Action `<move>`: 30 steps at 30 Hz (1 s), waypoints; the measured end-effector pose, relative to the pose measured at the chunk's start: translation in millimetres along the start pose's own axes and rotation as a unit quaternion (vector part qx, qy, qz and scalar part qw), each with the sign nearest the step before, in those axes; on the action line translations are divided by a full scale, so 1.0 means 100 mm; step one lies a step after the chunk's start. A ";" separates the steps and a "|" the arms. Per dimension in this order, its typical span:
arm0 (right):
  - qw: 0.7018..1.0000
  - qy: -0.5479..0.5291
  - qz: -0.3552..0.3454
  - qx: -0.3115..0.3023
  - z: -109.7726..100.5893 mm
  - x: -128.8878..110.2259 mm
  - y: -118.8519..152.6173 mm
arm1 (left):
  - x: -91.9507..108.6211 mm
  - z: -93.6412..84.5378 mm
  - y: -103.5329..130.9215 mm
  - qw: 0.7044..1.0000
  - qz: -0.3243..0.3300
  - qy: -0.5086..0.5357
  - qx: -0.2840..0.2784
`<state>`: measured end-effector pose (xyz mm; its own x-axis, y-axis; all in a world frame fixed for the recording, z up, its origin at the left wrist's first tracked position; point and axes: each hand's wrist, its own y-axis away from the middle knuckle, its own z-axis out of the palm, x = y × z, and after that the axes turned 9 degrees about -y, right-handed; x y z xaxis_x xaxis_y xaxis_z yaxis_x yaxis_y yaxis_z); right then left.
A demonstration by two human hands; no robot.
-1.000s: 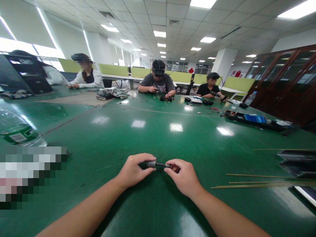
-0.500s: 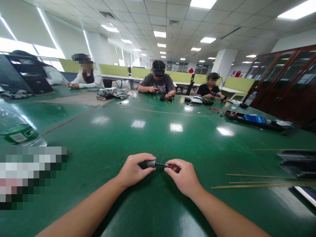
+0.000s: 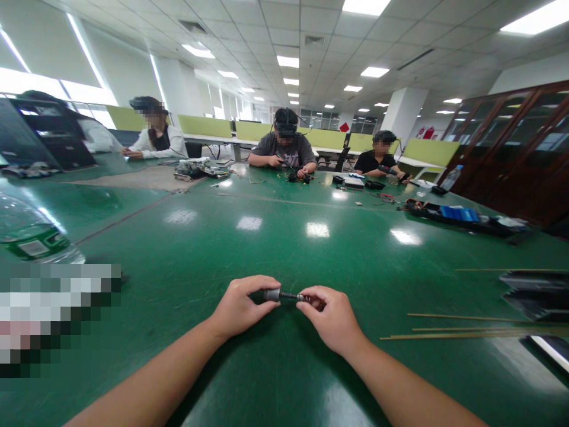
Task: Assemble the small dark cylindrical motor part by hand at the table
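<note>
Between my two hands lies a short rod-like piece (image 3: 288,296), held level just above the table, with a grey cylindrical end and a thin dark shaft. Its exact kind is too small to make out. My left hand (image 3: 243,305) grips the grey cylinder between thumb and fingers. At the other end, my right hand (image 3: 332,314) pinches the metallic tip of the shaft. Part of that tip is hidden by the fingers. Under both hands is the glossy green table (image 3: 284,367).
A plastic water bottle (image 3: 38,231) is at the left, behind a blurred-out item (image 3: 48,314). Thin sticks (image 3: 462,329) and dark trays (image 3: 533,293) lie to the right. Farther back are a black tray with a blue item (image 3: 460,213) and several people, one opposite (image 3: 284,145).
</note>
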<state>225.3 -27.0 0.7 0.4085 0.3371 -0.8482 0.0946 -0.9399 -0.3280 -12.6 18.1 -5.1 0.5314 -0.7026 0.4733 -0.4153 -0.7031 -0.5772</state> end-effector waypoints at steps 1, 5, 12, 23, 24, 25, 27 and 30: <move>1.000 0.000 0.000 -0.001 0.00 0.00 0.00 | 0.00 0.00 0.00 1.000 -0.002 -0.001 0.000; 1.000 0.002 0.000 0.002 0.00 -0.01 0.00 | 0.00 0.00 0.01 1.000 -0.007 0.000 -0.003; 1.000 0.000 0.002 0.002 -0.01 -0.01 -0.01 | -0.01 0.00 0.01 1.000 -0.003 0.000 0.001; 1.000 -0.001 0.006 0.004 -0.01 0.00 -0.01 | -0.01 -0.01 0.00 1.000 -0.008 0.002 0.001; 1.000 -0.002 0.007 0.004 -0.01 0.00 -0.01 | -0.01 -0.01 0.00 1.000 -0.008 0.003 0.001; 1.000 -0.003 0.008 0.005 -0.01 0.00 -0.01 | -0.01 -0.01 0.00 1.000 -0.009 0.003 0.001; 1.000 -0.005 0.008 0.005 -0.02 0.00 -0.01 | -0.01 -0.01 0.00 1.000 -0.011 0.003 0.001; 1.000 -0.009 0.006 0.003 -0.02 -0.01 -0.01 | -0.01 -0.02 0.00 1.000 -0.012 0.003 -0.005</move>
<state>226.6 -26.6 2.1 0.3928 0.3268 -0.8596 0.0846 -0.9436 -0.3201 -14.8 18.4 -4.1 0.5370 -0.6865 0.4902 -0.4100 -0.7202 -0.5596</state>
